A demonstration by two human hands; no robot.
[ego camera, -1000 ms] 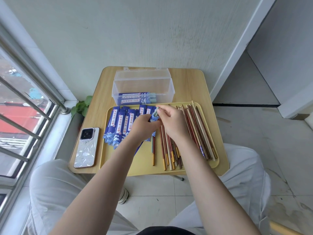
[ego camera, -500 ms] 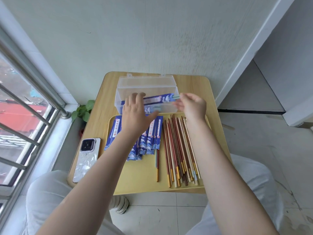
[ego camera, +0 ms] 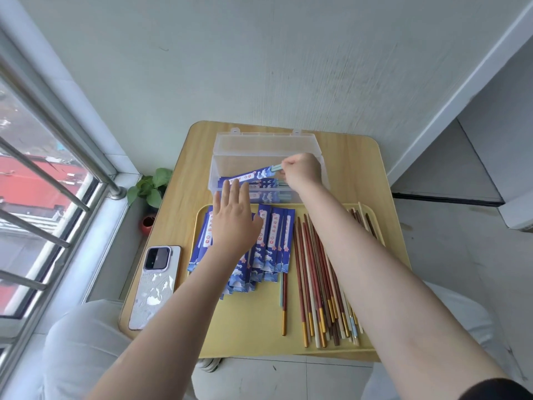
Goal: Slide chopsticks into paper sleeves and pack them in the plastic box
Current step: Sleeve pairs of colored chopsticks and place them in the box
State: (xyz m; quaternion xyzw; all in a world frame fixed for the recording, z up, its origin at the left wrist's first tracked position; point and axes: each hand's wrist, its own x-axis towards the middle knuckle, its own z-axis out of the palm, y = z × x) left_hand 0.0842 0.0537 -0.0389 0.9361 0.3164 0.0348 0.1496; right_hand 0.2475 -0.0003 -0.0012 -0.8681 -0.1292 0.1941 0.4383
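Blue sleeved chopsticks (ego camera: pixel 250 176), pinched by the right hand (ego camera: pixel 301 172), hung tilted over the plastic box (ego camera: pixel 268 145) at upper centre; the left hand (ego camera: pixel 234 223) hovered flat-fingered. Packing step; lowering flat seemed next.

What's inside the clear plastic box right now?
Blue sleeved chopsticks lie inside the plastic box; the right hand lowers another sleeved pair in. The count is unclear through the wall.
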